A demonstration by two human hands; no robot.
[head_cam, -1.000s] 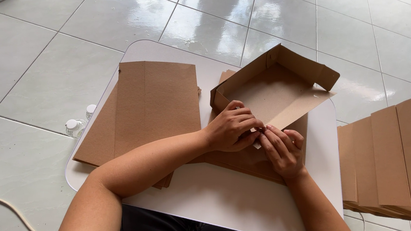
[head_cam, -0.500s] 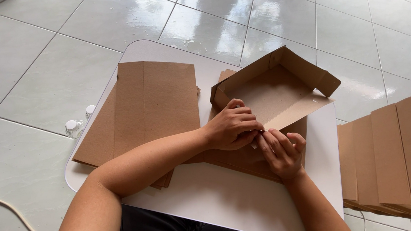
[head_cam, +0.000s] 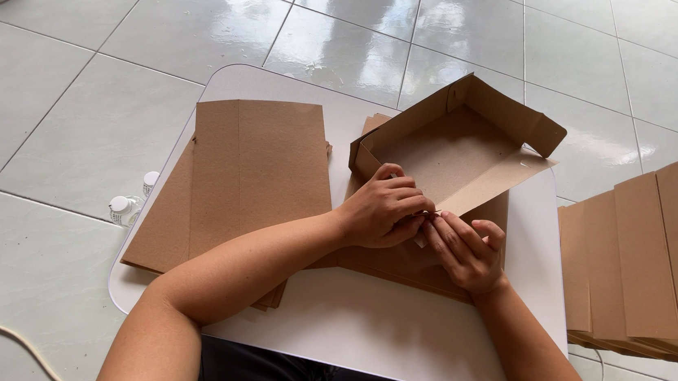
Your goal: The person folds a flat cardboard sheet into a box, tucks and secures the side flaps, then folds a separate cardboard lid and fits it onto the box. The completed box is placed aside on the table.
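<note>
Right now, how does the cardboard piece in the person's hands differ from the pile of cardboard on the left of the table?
The half-folded box has raised walls and an open hollow; the flat stack lies level in sheets. Both hands, left hand and right hand, grip the box's near edge; the stack lies untouched. Both are plain brown cardboard on the white table.

Glossy white tiled floor (head_cam: pixel 100 112), low white table (head_cam: pixel 359 339), perhaps daylight glare

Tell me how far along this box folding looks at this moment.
Done: folded boxes stand in a row on the floor at right. In hand: the left hand and right hand pinch the near edge of a half-formed box. Left: a stack of flat cardboard on the white table.
</note>
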